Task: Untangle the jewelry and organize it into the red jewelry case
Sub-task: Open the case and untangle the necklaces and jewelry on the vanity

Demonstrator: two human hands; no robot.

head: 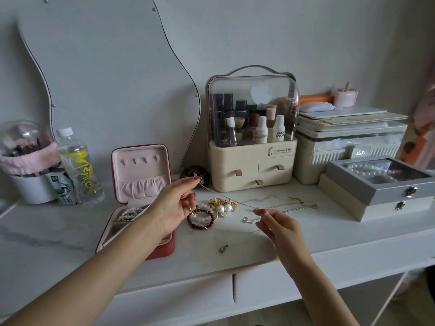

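Both hands (175,203) (279,225) pinch thin chain (226,196), stretched left-right.

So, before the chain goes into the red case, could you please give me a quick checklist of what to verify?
1. Chain held at both ends: ok. The left hand and right hand each pinch the thin chain.
2. Chain free of the other jewelry: cannot tell; it passes over the tangled pile.
3. Red jewelry case open: ok, lid upright.
4. Lid hooks free: ok, nothing hangs there.
5. Tray room: cannot tell; the pearl bracelet fills one compartment and the forearm hides others.
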